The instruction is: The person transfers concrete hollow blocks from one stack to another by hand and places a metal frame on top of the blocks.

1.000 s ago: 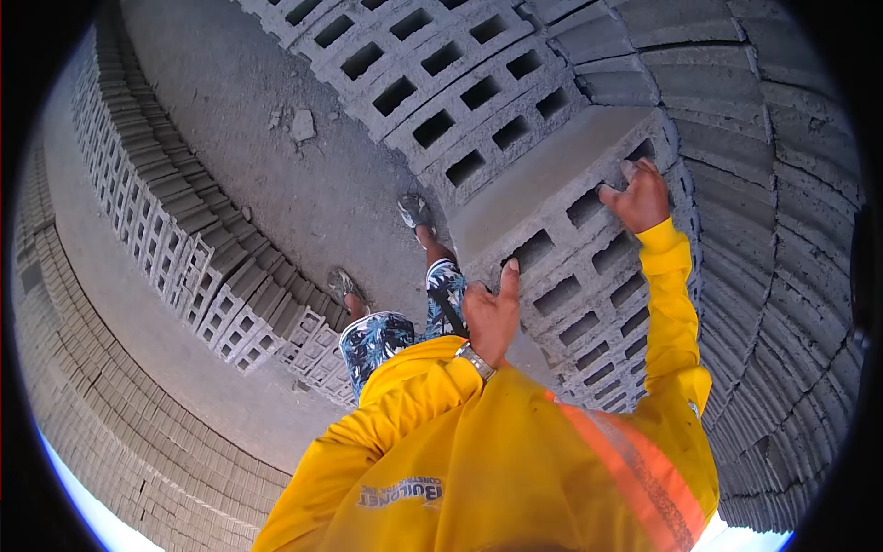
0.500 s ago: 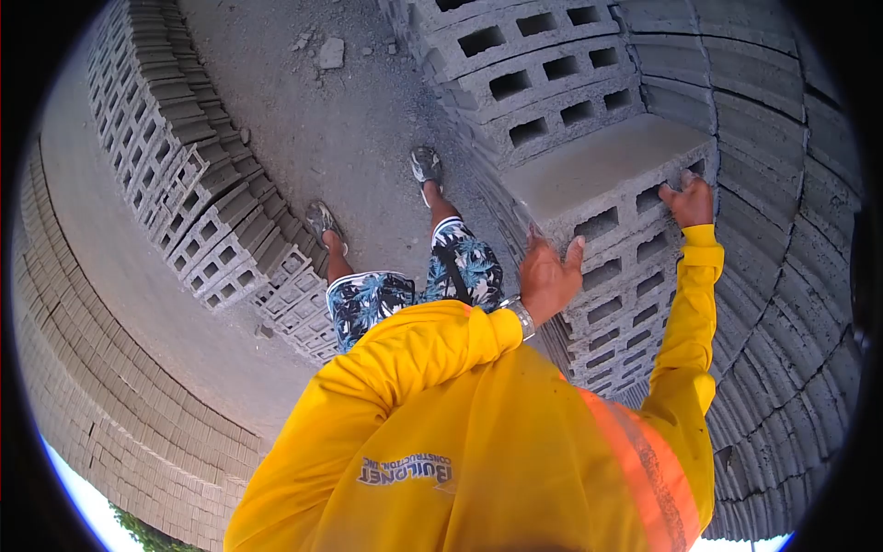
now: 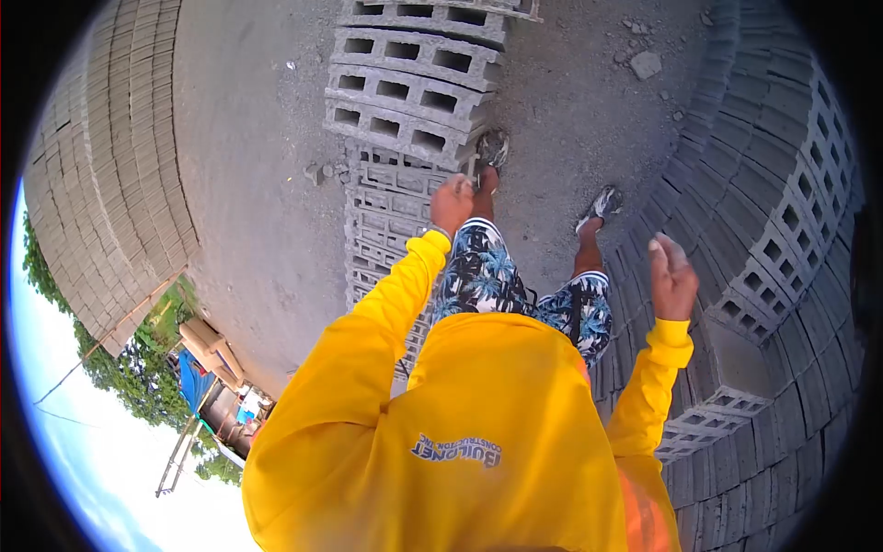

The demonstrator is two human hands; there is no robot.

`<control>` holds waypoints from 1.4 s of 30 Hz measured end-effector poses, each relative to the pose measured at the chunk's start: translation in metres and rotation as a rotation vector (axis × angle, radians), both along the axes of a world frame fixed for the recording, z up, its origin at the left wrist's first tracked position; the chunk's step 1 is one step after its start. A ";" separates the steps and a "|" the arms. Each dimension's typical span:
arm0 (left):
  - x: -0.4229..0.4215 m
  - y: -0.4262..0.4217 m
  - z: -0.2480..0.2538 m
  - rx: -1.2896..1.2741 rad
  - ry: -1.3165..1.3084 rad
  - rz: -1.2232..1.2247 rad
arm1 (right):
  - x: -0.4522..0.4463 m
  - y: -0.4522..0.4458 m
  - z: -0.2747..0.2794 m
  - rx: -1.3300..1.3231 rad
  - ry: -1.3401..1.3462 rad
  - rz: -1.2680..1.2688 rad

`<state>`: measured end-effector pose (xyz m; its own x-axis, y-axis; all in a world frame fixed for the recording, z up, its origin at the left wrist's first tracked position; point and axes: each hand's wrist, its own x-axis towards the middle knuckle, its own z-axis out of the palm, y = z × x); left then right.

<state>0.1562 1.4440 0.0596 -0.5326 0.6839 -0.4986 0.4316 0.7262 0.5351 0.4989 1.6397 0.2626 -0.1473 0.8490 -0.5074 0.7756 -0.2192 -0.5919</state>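
My left hand (image 3: 451,204) hangs beside the near end of a stack of grey hollow concrete blocks (image 3: 393,90). Its fingers are loosely bent with no block in them; whether it touches the stack I cannot tell. Out to the right, my right hand (image 3: 674,278) is raised in the air with its thumb apart from bent, dusty fingers, and nothing shows in it. Beyond and below that hand rises the right-hand block stack (image 3: 782,248). A single block face (image 3: 739,359) stands out on it, smooth and pale.
Lower blocks (image 3: 377,216) continue along my left side. Gravelly ground (image 3: 561,92) runs between the stacks, with a loose rubble chunk (image 3: 646,64) on it. Farther left stand a long block wall (image 3: 115,166), trees (image 3: 138,382) and a blue tarp (image 3: 193,375).
My view and body have turned left, away from the right-hand stack. Both hands have come off the blocks there; the left hand is now beside the left stack.
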 end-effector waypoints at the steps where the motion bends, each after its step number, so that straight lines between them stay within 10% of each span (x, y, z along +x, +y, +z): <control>1: -0.061 -0.007 -0.013 0.064 0.224 0.005 | -0.066 -0.010 -0.032 -0.068 0.088 0.127; 7: -0.341 -0.008 -0.054 -0.184 0.545 0.103 | -0.353 -0.096 -0.175 -0.043 0.137 0.471; 13: -0.434 0.012 -0.124 -0.339 0.114 -0.135 | -0.435 -0.114 -0.241 -0.321 -0.194 0.599; 23: -0.354 -0.011 -0.061 -0.331 0.273 0.090 | -0.443 -0.146 -0.257 -0.303 -0.331 -0.025; 30: -0.188 -0.016 0.040 -0.473 0.560 0.238 | -0.328 -0.114 -0.256 -0.309 -0.213 0.034; 42: 0.073 0.030 0.189 0.100 -0.004 0.324 | -0.040 -0.038 -0.022 -0.017 -0.233 0.102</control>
<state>0.2293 1.4736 0.2491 -0.7281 0.5256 -0.4401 0.1848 0.7687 0.6123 0.4591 1.6018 0.2405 -0.1087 0.8267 -0.5520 0.9093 -0.1418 -0.3913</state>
